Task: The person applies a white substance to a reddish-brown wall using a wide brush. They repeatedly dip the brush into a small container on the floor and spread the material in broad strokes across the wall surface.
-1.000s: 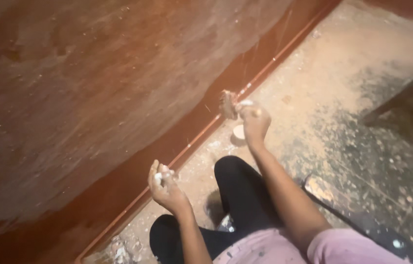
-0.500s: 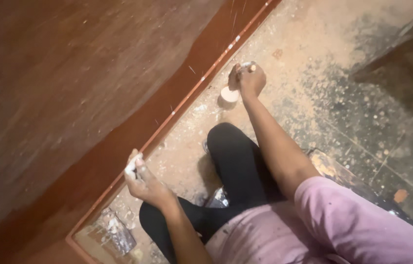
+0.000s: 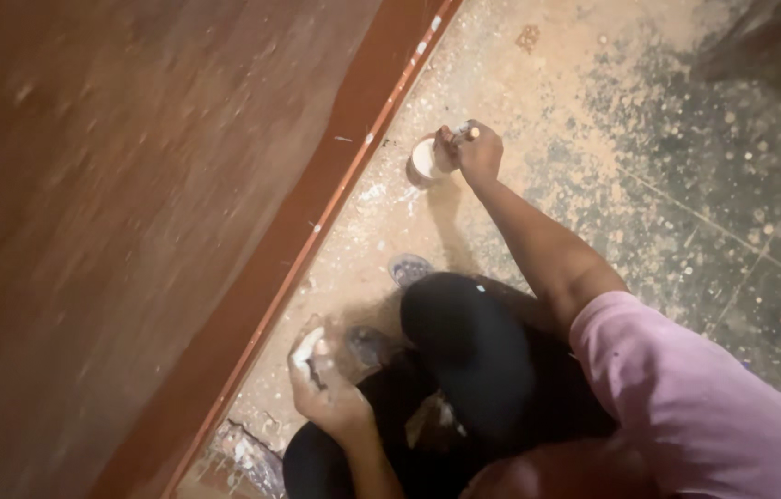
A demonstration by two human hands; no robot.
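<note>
pink sleeve (image 3: 686,388) (speckled grey floor (image 3: 686,166))

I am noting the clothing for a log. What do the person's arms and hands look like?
Both forearms are bare, with no gloves. The right arm has a short pink sleeve at the shoulder. White smears mark the left hand fingers; the right hand shows none clearly.

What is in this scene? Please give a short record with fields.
place: dusty floor beside a brown wooden panel
person: crouching, pink sleeve, dark trousers
right hand: holds a thin tool over a small white tub
left hand: closed on white material, near the panel edge
blur: tool kind unclear
</note>
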